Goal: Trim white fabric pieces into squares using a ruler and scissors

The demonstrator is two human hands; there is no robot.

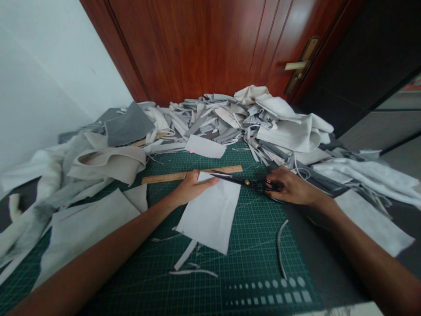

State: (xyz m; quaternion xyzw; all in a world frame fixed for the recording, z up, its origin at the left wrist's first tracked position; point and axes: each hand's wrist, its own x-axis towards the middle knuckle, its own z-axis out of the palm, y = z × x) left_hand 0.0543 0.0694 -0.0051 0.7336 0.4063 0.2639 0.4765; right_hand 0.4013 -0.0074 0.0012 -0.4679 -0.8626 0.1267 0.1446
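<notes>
My left hand [194, 188] pinches the far left corner of a white fabric piece [212, 215], thumb lying on top. In my right hand [283, 184] are black scissors [247, 182], fingers through the handle loops. Their blades point left and lie along the far edge of the fabric, close to my left thumb. A narrow strip shows at the blades. Just beyond the fabric lies a wooden ruler [158, 177], partly behind my left hand. Under it all is a green cutting mat [256, 245] with grid lines.
Scrap strips [204, 116] are heaped against the wooden door [197, 48]. Folded cream fabric [292, 129] sits at the back right, more cloth [108, 162] at the left. A small white piece [205, 147] lies beyond the ruler. Loose offcuts [194, 273] lie nearer me.
</notes>
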